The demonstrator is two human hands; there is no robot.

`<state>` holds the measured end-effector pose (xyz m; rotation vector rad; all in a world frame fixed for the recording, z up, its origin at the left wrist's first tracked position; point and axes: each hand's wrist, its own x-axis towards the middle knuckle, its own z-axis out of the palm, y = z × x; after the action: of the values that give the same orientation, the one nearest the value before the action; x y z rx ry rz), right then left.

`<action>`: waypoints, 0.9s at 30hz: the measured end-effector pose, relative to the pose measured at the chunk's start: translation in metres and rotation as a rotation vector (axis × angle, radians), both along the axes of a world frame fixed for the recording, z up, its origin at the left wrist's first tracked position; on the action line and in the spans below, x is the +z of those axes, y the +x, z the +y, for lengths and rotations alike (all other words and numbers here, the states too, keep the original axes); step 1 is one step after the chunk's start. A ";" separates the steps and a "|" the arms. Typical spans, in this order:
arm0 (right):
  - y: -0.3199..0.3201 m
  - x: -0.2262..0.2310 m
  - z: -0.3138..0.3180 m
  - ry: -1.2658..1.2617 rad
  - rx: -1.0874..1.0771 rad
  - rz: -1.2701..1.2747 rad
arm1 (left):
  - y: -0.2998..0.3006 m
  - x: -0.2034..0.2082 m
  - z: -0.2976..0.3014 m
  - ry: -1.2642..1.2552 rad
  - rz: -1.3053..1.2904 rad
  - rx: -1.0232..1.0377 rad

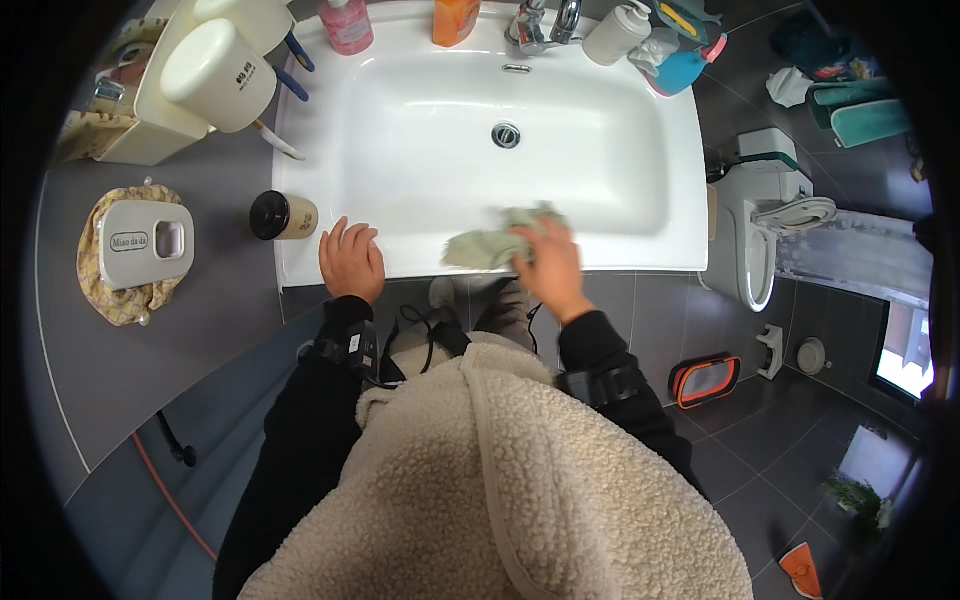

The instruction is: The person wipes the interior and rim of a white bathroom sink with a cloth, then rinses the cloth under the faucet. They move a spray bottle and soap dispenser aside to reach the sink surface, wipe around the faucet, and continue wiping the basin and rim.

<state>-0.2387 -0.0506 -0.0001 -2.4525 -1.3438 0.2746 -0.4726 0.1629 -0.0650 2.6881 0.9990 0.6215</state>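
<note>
My right hand (552, 265) presses a pale green cloth (487, 248) onto the front rim of a white sink (620, 252). Part of the cloth is smeared by motion and spreads left of the fingers. My left hand (352, 262) rests on the sink's front left corner, its fingers stretched out and holding nothing. Just left of that hand, a small jar with a black lid (283, 216) stands at the sink's left edge. The metal drain (506, 136) shows in the basin, and a chrome faucet (540, 28) rises at the back.
A pink bottle (346, 27), an orange bottle (456, 20) and a white pump bottle (617, 34) line the back rim. White cups (220, 75) with toothbrushes hang at the left. A tissue box (145, 245) lies on the grey counter (225, 290). A toilet (752, 235) stands at the right.
</note>
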 end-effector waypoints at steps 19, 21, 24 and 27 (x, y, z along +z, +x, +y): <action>-0.038 0.014 0.027 0.109 0.251 0.162 | 0.000 -0.001 0.001 0.019 0.035 0.002; -0.037 0.017 0.031 0.017 0.308 0.253 | 0.000 0.000 0.002 0.016 0.039 -0.002; -0.008 0.012 0.011 0.071 0.165 0.175 | 0.001 -0.001 0.002 0.012 0.022 -0.003; 0.037 0.000 -0.032 -0.020 -0.144 0.073 | -0.001 -0.001 0.002 0.009 0.007 0.003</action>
<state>-0.2017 -0.0826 0.0004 -2.5149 -1.1332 0.3400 -0.4735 0.1648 -0.0660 2.6991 1.0049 0.6187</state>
